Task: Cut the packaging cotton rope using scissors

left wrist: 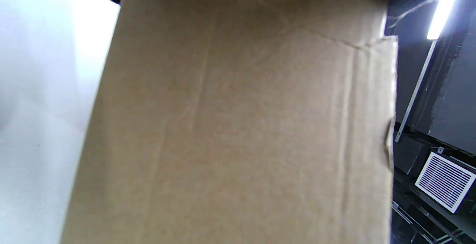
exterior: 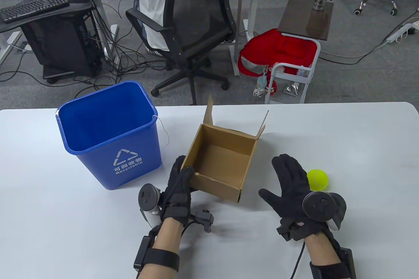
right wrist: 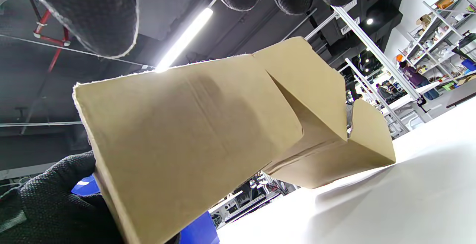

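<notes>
An open, empty cardboard box (exterior: 222,161) stands tilted on the white table (exterior: 343,135), its flaps up. My left hand (exterior: 178,182) grips the box's near left corner, fingers over the rim; the box wall (left wrist: 238,125) fills the left wrist view. My right hand (exterior: 289,184) is open, palm toward the box, a little to its right and apart from it. The right wrist view shows the box (right wrist: 208,132) and my spread fingertips (right wrist: 89,13). A thin cotton string (exterior: 162,127) hangs from the blue bin's rim. No scissors are in view.
A blue recycling bin (exterior: 109,135) stands left of the box. A yellow-green tennis ball (exterior: 317,179) lies right of my right hand. Beyond the table's far edge are an office chair (exterior: 193,30) and a small cart (exterior: 294,73).
</notes>
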`<action>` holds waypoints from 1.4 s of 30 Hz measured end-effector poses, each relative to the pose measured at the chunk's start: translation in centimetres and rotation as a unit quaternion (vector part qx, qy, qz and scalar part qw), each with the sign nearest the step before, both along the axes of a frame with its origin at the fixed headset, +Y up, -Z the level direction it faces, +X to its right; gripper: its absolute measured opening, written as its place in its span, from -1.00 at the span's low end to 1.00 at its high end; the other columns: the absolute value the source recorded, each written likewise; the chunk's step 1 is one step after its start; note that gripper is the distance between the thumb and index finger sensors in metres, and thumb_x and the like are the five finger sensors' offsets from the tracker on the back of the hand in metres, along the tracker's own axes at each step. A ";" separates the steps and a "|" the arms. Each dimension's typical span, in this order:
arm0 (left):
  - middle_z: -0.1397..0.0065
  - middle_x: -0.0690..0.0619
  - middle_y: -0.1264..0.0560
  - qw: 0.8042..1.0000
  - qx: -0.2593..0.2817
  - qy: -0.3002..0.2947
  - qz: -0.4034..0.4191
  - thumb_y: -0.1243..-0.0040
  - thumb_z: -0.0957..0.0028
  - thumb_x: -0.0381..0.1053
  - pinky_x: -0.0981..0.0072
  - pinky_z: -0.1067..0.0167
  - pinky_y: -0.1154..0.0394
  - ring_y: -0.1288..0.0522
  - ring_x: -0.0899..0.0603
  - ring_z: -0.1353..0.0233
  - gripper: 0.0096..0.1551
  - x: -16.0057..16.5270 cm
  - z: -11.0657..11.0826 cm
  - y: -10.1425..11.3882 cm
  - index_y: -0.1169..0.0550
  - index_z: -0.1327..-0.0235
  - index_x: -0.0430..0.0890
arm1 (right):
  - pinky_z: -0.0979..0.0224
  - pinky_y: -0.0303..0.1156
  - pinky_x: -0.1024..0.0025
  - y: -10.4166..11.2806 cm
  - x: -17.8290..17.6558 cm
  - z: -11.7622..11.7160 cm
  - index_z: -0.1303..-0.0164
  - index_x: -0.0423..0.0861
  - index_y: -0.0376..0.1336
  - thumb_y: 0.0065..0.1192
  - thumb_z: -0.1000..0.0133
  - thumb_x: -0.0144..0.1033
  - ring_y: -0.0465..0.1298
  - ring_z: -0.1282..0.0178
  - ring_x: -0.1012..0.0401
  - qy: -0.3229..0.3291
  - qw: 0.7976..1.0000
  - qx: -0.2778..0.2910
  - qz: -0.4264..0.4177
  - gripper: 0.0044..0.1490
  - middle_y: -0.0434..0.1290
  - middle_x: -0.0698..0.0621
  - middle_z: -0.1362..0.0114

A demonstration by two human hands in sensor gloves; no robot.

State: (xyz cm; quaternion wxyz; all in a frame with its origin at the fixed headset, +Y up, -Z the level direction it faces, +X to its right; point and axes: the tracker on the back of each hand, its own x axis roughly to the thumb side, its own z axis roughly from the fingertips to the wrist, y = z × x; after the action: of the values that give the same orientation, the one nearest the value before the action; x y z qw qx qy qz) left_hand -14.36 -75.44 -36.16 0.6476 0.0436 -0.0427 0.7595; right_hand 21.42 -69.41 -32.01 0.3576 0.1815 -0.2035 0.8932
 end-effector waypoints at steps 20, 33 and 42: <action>-0.65 -0.41 0.08 0.984 0.154 0.087 0.025 -0.10 -0.28 0.41 -0.46 -0.25 -0.27 -0.08 -0.69 -0.44 0.00 -5.3 0.7 16.6 -0.04 -0.69 -0.13 | -0.40 -0.04 -0.68 -0.4 1.6 -0.3 -0.70 -0.19 0.00 0.32 -0.04 0.26 0.07 -0.62 -0.41 -0.007 0.998 -0.020 -0.053 0.19 0.04 -0.41 -0.74; -0.63 -0.40 0.15 0.946 0.115 0.295 -0.066 -0.11 -0.29 0.38 -0.49 -0.27 -0.22 0.00 -0.70 -0.44 0.01 -17.9 -1.1 20.2 0.02 -0.67 -0.15 | -0.39 -0.02 -0.67 -1.6 0.9 -0.8 -0.70 -0.20 0.01 0.30 -0.05 0.25 0.11 -0.60 -0.41 0.016 0.997 -0.050 -0.054 0.17 0.07 -0.42 -0.73; -0.62 -0.42 0.14 0.932 0.043 0.329 -0.143 -0.14 -0.30 0.34 -0.53 -0.25 -0.18 0.03 -0.73 -0.42 0.00 -19.2 -2.2 19.2 0.00 -0.66 -0.19 | -0.38 -0.01 -0.67 -1.6 0.7 -0.8 -0.70 -0.21 0.01 0.29 -0.07 0.24 0.13 -0.59 -0.41 0.028 0.996 -0.056 -0.068 0.16 0.09 -0.42 -0.72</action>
State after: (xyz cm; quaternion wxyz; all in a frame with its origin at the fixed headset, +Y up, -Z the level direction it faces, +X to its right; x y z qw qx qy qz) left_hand -33.59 -56.22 -38.40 0.7243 0.3127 0.1345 0.5996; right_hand 22.16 -71.04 -32.86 0.4330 0.1722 -0.1553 0.8710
